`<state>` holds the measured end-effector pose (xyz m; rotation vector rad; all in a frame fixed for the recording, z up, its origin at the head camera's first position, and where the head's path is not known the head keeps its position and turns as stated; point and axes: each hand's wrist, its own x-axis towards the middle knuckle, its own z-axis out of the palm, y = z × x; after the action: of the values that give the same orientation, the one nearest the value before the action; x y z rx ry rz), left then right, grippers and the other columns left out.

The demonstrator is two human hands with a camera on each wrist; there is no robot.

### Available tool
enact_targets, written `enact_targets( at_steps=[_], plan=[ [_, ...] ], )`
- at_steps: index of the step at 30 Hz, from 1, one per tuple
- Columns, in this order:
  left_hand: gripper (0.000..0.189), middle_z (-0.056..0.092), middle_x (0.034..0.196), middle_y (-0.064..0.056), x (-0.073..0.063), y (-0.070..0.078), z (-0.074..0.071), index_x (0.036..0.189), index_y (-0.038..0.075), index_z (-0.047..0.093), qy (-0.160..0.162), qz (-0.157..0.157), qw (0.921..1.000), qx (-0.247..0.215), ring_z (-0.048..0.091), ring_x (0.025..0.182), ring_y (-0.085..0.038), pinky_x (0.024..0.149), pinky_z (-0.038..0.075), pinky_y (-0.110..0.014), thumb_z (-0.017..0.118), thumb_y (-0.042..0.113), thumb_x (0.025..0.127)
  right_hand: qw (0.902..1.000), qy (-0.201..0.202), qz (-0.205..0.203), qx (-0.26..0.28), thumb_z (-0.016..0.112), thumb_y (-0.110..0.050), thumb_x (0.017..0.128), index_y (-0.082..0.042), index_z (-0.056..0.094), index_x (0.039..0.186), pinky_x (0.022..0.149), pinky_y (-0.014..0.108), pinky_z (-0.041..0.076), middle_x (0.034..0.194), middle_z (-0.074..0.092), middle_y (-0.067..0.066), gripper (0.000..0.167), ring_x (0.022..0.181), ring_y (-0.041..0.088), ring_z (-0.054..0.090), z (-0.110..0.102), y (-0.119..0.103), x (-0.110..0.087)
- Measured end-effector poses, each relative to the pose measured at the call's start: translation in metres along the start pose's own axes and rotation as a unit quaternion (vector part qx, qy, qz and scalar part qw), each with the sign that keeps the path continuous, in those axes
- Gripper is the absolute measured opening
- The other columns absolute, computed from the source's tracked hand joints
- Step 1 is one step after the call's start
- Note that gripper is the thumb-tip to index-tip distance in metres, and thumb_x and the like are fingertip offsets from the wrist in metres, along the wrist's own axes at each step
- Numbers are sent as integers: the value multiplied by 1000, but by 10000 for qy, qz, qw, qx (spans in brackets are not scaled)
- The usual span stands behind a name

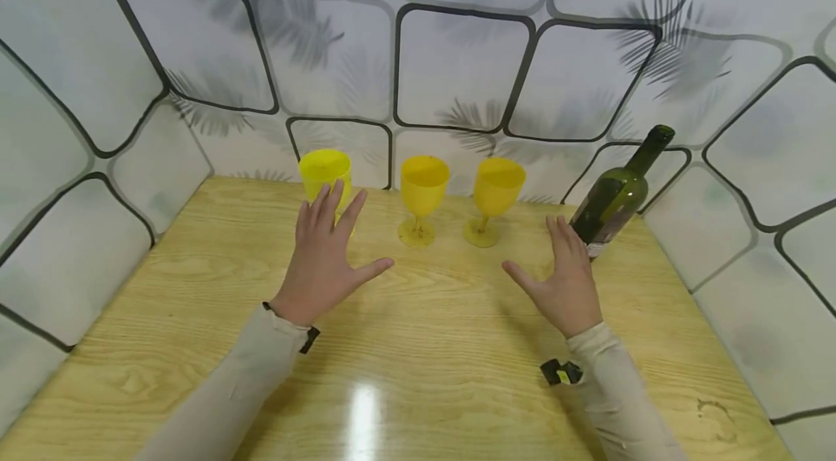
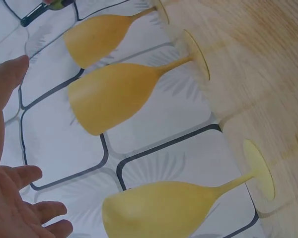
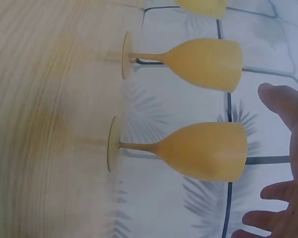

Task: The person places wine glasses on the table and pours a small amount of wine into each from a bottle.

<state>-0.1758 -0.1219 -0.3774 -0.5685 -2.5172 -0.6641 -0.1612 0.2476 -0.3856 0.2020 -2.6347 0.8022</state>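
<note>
Three yellow goblets stand upright in a row at the back of the table: a left goblet [image 1: 324, 169], a middle goblet [image 1: 423, 189] and a right goblet [image 1: 498, 189]. My left hand [image 1: 324, 261] is spread with its thumb out, overlapping the left goblet in the head view and hiding most of its stem. In the left wrist view that goblet [image 2: 159, 208] shows beside the fingers. My right hand [image 1: 563, 284] is likewise spread, its fingertips overlapping the lower part of a green wine bottle [image 1: 610, 203]. Neither hand holds anything.
Patterned wall panels [image 1: 464, 69] rise behind the wooden table [image 1: 418, 323] and on both sides of it. The bottle appears tilted to the right near the back right corner. Dark straps and a small device [image 1: 562, 372] sit at the wrists.
</note>
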Motion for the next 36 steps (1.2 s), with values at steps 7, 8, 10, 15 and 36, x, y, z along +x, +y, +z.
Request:
enact_targets(
  at_steps=[7, 8, 10, 15, 36],
  plan=[
    [107, 19, 168, -21, 6, -9, -12, 164, 13, 27, 970, -26, 9947, -353, 13, 156, -44, 123, 10, -65, 90, 39, 81, 9976, 577, 40, 368, 84, -36, 88, -1, 32, 159, 114, 67, 31, 159, 36, 26, 94, 146, 47, 33, -9, -8, 0],
    [108, 18, 169, -20, 6, -11, -14, 164, 14, 25, 1104, -65, 9931, -391, 12, 156, -43, 123, 10, -64, 90, 37, 81, 9958, 782, 23, 468, 85, -32, 88, 0, 35, 157, 113, 65, 34, 155, 39, 26, 91, 143, 46, 37, -10, -7, 1],
    [112, 16, 170, -18, 8, -17, -17, 165, 13, 20, 1337, -165, 9897, -476, 10, 157, -41, 124, 10, -63, 91, 34, 81, 9897, 1291, -5, 625, 86, -25, 87, 2, 41, 153, 109, 60, 39, 146, 46, 28, 84, 133, 45, 45, -15, -4, 2],
    [117, 14, 170, -14, 15, -42, -21, 166, 11, 11, 1594, -703, 9788, -1074, 12, 157, -33, 126, 15, -56, 91, 29, 82, 9516, 2873, 177, 1075, 85, -15, 84, 0, 53, 138, 96, 29, 41, 125, 55, 7, 65, 112, 20, 50, -32, 16, 11],
    [112, 15, 169, -13, 46, -90, 9, 166, 27, -3, 108, -2538, 8993, -3560, 25, 153, -35, 121, 28, -57, 80, 33, 91, 9412, 1247, 2368, 2061, 75, -35, 95, -11, 22, 162, 121, 46, 34, 162, 37, 15, 89, 148, 31, 40, -21, 111, 38]
  ],
)
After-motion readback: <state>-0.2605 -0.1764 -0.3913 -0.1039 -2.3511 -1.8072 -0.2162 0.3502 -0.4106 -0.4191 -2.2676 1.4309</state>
